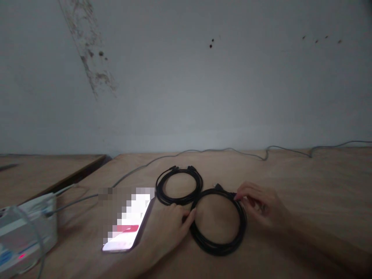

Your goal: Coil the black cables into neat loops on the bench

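Two coils of black cable lie flat on the wooden table. The nearer coil [219, 250] has a plug [218, 187] with a metal tip at its top. My right hand [260, 203] pinches the cable end at that coil's upper right, thumb and forefinger closed, the other fingers curled. At the coil's left side, my left hand [173, 223] has thumb and forefinger closed on the cable, with its other fingers bent against the table. Just beyond my left hand, the farther coil [200, 182] touches the nearer one, with two connectors at its top.
A phone with a lit, partly blurred screen [124, 236] lies left of my left hand. At the far left stands a white power strip [49, 228] with a red light. Its grey cord [130, 170] runs along the table's back edge below the wall [186, 97].
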Demonstrator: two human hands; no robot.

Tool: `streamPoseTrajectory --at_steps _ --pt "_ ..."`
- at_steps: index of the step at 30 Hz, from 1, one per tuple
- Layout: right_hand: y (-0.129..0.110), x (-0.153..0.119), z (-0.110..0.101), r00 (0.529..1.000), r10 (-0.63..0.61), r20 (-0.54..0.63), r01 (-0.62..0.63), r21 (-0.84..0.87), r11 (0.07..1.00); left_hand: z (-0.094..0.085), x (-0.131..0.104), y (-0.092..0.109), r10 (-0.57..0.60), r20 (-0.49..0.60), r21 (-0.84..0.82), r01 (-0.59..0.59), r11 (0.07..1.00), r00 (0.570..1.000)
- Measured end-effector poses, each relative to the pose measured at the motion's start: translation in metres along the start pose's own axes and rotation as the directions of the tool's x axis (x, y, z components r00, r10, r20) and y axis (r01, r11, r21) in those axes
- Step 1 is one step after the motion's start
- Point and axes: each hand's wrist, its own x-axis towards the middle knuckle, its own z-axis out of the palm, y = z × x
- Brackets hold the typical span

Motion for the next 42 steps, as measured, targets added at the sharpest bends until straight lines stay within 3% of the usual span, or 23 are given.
streamPoseTrajectory --at_steps 2,4,7,9,16,26,28,31,35,42 --pt "-0.013 -0.008 0.006 0.974 -0.225 -0.011 0.223 -0.095 0.97 0.001 0.001 -0.002 0.031 -0.012 -0.04 -0.031 0.999 0.999" --pt "-0.022 -0.014 0.015 0.892 -0.451 0.018 0.447 -0.174 0.877 0.003 0.001 -0.005 0.053 -0.062 -0.067 -0.057 0.996 0.997" --pt "-0.026 -0.02 0.029 0.846 -0.534 0.013 0.526 -0.186 0.83 0.005 0.002 -0.01 0.058 -0.16 -0.066 -0.069 0.995 0.985" --pt "-0.022 -0.023 0.036 0.844 -0.537 0.006 0.528 -0.188 0.828 0.005 0.003 -0.012 0.054 -0.212 -0.052 -0.066 0.996 0.976" --pt "-0.006 -0.035 0.042 0.865 -0.486 0.128 0.501 -0.154 0.852 0.009 0.006 -0.017 0.146 -0.354 0.051 -0.137 0.989 0.924" --pt "-0.007 -0.028 0.034 0.921 -0.347 0.179 0.365 -0.08 0.927 0.021 0.013 -0.031 0.137 -0.269 0.156 -0.097 0.983 0.953" --pt "-0.006 -0.03 0.033 0.941 -0.289 0.176 0.306 -0.076 0.949 0.021 0.013 -0.031 0.131 -0.254 0.163 -0.091 0.982 0.958" --pt "-0.008 -0.031 0.031 0.965 -0.107 0.239 0.139 -0.12 0.983 0.021 0.013 -0.032 0.118 -0.237 0.182 -0.075 0.98 0.964" --pt "-0.014 -0.03 0.03 0.928 0.182 0.326 -0.095 -0.265 0.96 0.02 0.015 -0.034 0.113 -0.237 0.206 -0.063 0.977 0.965" --pt "-0.001 -0.034 0.039 0.914 0.285 0.289 -0.189 -0.317 0.929 0.021 0.017 -0.034 0.145 -0.291 0.24 -0.075 0.968 0.946"
